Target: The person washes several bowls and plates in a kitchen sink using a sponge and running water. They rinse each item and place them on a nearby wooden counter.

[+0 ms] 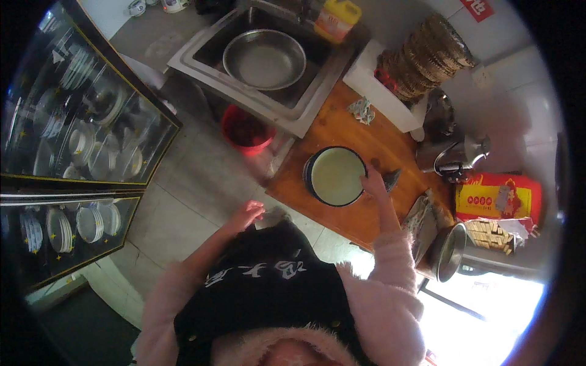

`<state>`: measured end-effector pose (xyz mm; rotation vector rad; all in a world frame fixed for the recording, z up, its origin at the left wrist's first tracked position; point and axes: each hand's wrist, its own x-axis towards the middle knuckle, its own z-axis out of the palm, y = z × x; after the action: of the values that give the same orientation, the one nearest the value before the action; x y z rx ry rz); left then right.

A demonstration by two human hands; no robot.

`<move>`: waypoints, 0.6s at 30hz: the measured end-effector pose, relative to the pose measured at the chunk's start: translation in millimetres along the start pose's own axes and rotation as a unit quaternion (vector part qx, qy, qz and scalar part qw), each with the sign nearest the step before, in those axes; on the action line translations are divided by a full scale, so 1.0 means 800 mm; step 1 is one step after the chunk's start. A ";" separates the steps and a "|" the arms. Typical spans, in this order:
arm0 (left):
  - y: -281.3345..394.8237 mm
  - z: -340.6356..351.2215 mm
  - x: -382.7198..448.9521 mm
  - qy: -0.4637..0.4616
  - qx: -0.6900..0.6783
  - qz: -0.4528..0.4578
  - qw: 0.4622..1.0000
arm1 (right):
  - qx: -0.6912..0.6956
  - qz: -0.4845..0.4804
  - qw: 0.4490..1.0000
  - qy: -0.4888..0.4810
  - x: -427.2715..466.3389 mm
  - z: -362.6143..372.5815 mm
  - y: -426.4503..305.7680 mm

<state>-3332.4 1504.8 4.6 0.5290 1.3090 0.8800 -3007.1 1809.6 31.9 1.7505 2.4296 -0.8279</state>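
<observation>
On the wooden counter (316, 132) stands a round, dark-rimmed pot (309, 176) filled with pale yellowish-green contents (339, 176). My right hand (374, 182) is at the pot's right rim; whether its fingers grip the rim or a handle is not clear. A small dark object lies on the wood just beyond that hand. My left hand (248, 215) is held in front of my black apron (274, 293), over the floor, with its fingers partly curled and nothing seen in it.
A metal basin (265, 59) sits in the sink (293, 121), beside a yellow jug (338, 20). Below is a red bucket (249, 132). Along the wall are a white box (382, 94), stacked woven items (430, 55), a metal kettle (458, 155) and a red-yellow package (494, 199). A glass-fronted dish cabinet (96, 114) stands left.
</observation>
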 end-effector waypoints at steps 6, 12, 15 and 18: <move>0.017 -0.059 -0.011 0.015 0.044 0.043 0.998 | -0.019 0.011 0.995 0.094 -0.024 -0.018 -0.051; 0.088 -0.109 0.007 0.012 0.025 0.046 0.999 | 0.008 0.051 0.997 0.053 -0.025 -0.068 -0.058; 0.135 -0.135 0.031 0.005 0.051 0.045 0.998 | 0.158 0.032 0.983 0.087 0.003 -0.091 -0.073; 0.182 -0.161 0.070 -0.012 0.110 0.049 0.993 | 0.386 0.104 0.916 0.028 0.065 -0.093 -0.125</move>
<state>-3493.1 1616.4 55.8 0.7793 1.3755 0.8108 -3095.0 1864.8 118.2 2.2046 2.0041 -1.9040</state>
